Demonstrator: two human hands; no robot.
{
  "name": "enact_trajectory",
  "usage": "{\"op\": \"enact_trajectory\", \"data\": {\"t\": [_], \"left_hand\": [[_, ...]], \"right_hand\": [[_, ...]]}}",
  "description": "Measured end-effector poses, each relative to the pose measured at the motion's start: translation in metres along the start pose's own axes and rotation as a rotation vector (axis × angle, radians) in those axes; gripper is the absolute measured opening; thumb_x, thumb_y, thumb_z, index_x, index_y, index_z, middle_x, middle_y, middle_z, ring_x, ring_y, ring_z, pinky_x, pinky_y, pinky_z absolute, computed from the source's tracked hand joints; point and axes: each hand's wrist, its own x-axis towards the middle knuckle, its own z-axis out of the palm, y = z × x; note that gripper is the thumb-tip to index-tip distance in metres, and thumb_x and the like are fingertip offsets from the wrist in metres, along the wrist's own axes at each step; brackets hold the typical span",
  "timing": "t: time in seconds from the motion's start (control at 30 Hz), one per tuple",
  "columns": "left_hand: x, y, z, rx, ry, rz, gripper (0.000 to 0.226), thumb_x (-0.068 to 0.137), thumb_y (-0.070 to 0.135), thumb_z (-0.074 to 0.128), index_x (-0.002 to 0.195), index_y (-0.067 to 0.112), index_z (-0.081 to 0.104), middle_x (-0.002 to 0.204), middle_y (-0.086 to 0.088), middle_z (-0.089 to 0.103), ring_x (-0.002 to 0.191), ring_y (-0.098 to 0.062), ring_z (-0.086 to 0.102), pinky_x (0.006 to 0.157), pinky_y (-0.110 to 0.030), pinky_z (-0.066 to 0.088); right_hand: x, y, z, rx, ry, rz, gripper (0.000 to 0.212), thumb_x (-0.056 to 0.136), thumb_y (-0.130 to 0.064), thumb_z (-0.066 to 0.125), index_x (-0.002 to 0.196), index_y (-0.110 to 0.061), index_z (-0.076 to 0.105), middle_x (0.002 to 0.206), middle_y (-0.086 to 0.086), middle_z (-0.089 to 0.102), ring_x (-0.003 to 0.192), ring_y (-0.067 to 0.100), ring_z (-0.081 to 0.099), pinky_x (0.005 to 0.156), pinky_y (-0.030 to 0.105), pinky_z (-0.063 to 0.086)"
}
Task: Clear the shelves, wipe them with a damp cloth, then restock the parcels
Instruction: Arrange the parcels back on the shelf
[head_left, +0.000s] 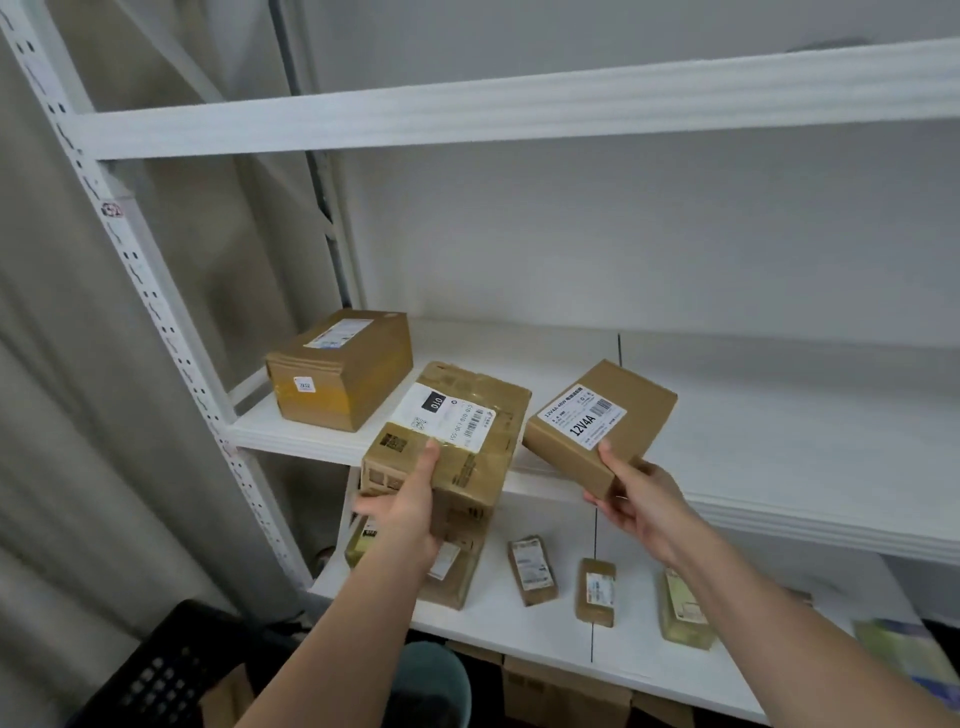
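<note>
**Two parcels held at the middle shelf**

Our left hand (402, 512) grips the taped parcel (457, 436) over the middle shelf (779, 467) edge; our right hand (641, 506) pinches the 12V4A box (597, 423) just beside it.

Box (340, 369) left on middle shelf (779, 441), small parcels (595, 592) on shelf below (519, 639)

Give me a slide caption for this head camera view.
Left hand and right hand each hold a brown cardboard parcel at the white metal shelf.
</note>
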Motion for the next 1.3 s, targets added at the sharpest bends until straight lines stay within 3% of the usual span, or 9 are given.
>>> {"op": "enact_trajectory", "data": {"t": [0.1,0.17,0.27,0.4,0.6,0.93,1.07,1.2,1.3], "left_hand": [[0.015,-0.003,0.035,0.084,0.046,0.029,0.156,0.013,0.063,0.087,0.141,0.039,0.001,0.139,-0.014,0.04,0.125,-0.039,0.045,0.101,-0.061,0.039],[0.021,-0.004,0.059,0.123,0.08,0.085,0.142,0.036,0.053,0.09,0.144,0.039,0.0,0.144,-0.016,0.032,0.128,-0.04,0.04,0.104,-0.058,0.039],[0.036,-0.007,0.092,0.146,0.127,0.148,0.122,0.063,0.038,0.087,0.147,0.04,-0.001,0.148,-0.017,0.021,0.128,-0.039,0.04,0.104,-0.053,0.039],[0.052,-0.009,0.122,0.143,0.167,0.157,0.12,0.064,0.039,0.087,0.147,0.042,0.0,0.147,-0.017,0.018,0.128,-0.04,0.04,0.103,-0.052,0.039],[0.084,-0.006,0.135,0.039,0.17,0.046,0.121,0.057,0.042,0.088,0.146,0.037,0.006,0.141,-0.013,0.036,0.127,-0.039,0.042,0.103,-0.058,0.04],[0.128,0.02,0.144,0.075,0.148,-0.126,0.105,0.056,0.048,0.088,0.137,0.031,0.022,0.135,-0.015,0.046,0.117,-0.042,0.052,0.077,-0.069,0.049],[0.147,0.028,0.145,0.155,0.154,-0.119,0.108,0.054,0.051,0.088,0.138,0.034,0.022,0.135,-0.013,0.048,0.117,-0.042,0.052,0.077,-0.07,0.048],[0.181,0.026,0.141,0.22,0.075,-0.176,0.113,0.036,0.061,0.087,0.133,0.035,0.035,0.125,-0.011,0.058,0.107,-0.041,0.057,0.052,-0.064,0.051],[0.219,0.017,0.135,0.26,0.109,-0.19,0.113,0.031,0.07,0.082,0.129,0.033,0.039,0.12,-0.01,0.06,0.103,-0.04,0.058,0.049,-0.061,0.051]], "right_hand": [[0.029,-0.022,-0.01,0.001,0.02,-0.027,0.072,0.082,-0.039,0.074,0.137,-0.024,0.03,0.105,0.014,0.069,0.08,0.025,0.074,0.06,0.026,0.059],[0.049,-0.036,-0.015,-0.008,0.013,-0.047,0.083,0.083,-0.038,0.074,0.144,-0.035,0.018,0.108,0.013,0.068,0.081,0.025,0.074,0.068,0.03,0.059],[0.076,-0.054,-0.019,-0.033,-0.006,-0.047,0.087,0.082,-0.04,0.074,0.146,-0.039,0.016,0.11,0.011,0.068,0.08,0.024,0.075,0.061,0.027,0.058],[0.105,-0.067,-0.023,-0.07,-0.036,-0.036,0.081,0.083,-0.041,0.073,0.147,-0.037,0.024,0.109,0.01,0.07,0.08,0.025,0.075,0.064,0.027,0.058],[0.138,-0.066,-0.034,-0.093,-0.009,-0.005,0.062,0.088,-0.044,0.066,0.141,-0.031,0.039,0.102,0.009,0.071,0.073,0.024,0.073,0.055,0.025,0.055],[0.164,-0.046,-0.036,-0.224,-0.019,-0.017,0.052,0.092,-0.045,0.06,0.138,-0.026,0.044,0.09,0.008,0.069,0.05,0.015,0.055,0.048,0.023,0.043],[0.17,-0.044,-0.027,-0.259,-0.057,-0.012,0.058,0.091,-0.044,0.061,0.142,-0.028,0.037,0.095,0.009,0.069,0.05,0.016,0.058,0.049,0.023,0.046],[0.177,-0.038,-0.023,-0.299,-0.086,-0.011,0.063,0.09,-0.044,0.062,0.144,-0.029,0.033,0.096,0.01,0.07,0.052,0.017,0.059,0.055,0.026,0.05],[0.179,-0.035,-0.023,-0.293,-0.097,0.005,0.063,0.09,-0.041,0.063,0.144,-0.03,0.031,0.094,0.01,0.069,0.057,0.021,0.061,0.064,0.03,0.054]]}}
